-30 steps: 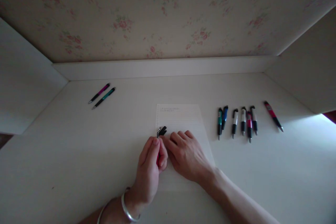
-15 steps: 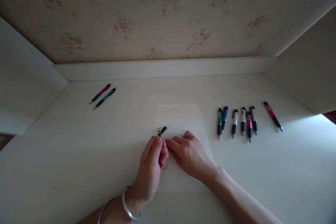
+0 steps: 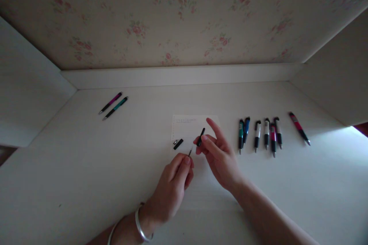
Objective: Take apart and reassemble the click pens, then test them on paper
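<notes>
My left hand (image 3: 175,187), closed, grips a pen in pieces, with its thin refill (image 3: 190,152) sticking up past the thumb; the fingers hide the rest. Just right of it, my right hand (image 3: 220,157) pinches a short black pen part (image 3: 201,137) between thumb and fingers, another finger stretched upward. The tip of the refill is close to this part but apart from it. On the lined paper (image 3: 195,128) beneath the hands lie a black tube-like pen grip (image 3: 178,144) and a small silver pen tip (image 3: 175,142).
A purple pen (image 3: 110,103) and a teal pen (image 3: 115,108) lie at the back left. On the right are several pens, among them a blue one (image 3: 246,130) and a white one (image 3: 257,135). A red pen (image 3: 299,128) lies farther right. White panels (image 3: 184,76) border the desk.
My right hand has lifted from the paper and now holds up the black pen part. My left hand has moved right, away from the grip and silver tip lying on the paper.
</notes>
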A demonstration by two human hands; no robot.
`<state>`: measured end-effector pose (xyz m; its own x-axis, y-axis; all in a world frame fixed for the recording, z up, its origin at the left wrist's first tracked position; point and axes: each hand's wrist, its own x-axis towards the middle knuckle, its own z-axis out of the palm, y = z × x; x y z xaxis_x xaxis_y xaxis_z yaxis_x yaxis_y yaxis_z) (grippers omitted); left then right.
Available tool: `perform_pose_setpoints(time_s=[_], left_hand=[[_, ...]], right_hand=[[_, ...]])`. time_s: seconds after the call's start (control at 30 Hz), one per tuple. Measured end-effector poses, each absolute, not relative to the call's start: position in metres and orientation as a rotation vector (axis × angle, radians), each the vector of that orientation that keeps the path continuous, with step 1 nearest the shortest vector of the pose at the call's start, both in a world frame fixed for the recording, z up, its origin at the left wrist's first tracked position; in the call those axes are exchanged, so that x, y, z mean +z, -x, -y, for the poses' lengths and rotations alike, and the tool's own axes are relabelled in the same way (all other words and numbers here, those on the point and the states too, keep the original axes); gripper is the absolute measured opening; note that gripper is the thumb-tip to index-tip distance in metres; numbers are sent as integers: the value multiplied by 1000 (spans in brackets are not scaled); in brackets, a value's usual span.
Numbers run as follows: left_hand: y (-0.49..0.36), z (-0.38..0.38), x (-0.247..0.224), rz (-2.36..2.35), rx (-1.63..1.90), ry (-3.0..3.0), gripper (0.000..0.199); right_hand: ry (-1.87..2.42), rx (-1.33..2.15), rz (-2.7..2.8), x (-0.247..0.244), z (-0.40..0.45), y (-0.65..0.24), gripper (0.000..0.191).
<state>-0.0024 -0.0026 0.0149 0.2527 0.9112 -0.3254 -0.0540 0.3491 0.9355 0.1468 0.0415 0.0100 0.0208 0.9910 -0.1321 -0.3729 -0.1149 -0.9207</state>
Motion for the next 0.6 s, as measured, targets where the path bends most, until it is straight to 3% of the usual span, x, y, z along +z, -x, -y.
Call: perform_pose_setpoints(time_s=[0.07, 0.27, 0.6], left_hand=[[3, 3, 15, -1112, 816, -1007, 41], [3, 2, 13, -1127, 825, -1002, 41], [2, 4, 9, -1106, 856, -955, 36]], right_hand=[[1013, 1496, 802, 10, -40, -146, 62], [1012, 1454, 789, 5, -41, -145, 40], [1011, 1400, 985, 5, -38, -145, 41]])
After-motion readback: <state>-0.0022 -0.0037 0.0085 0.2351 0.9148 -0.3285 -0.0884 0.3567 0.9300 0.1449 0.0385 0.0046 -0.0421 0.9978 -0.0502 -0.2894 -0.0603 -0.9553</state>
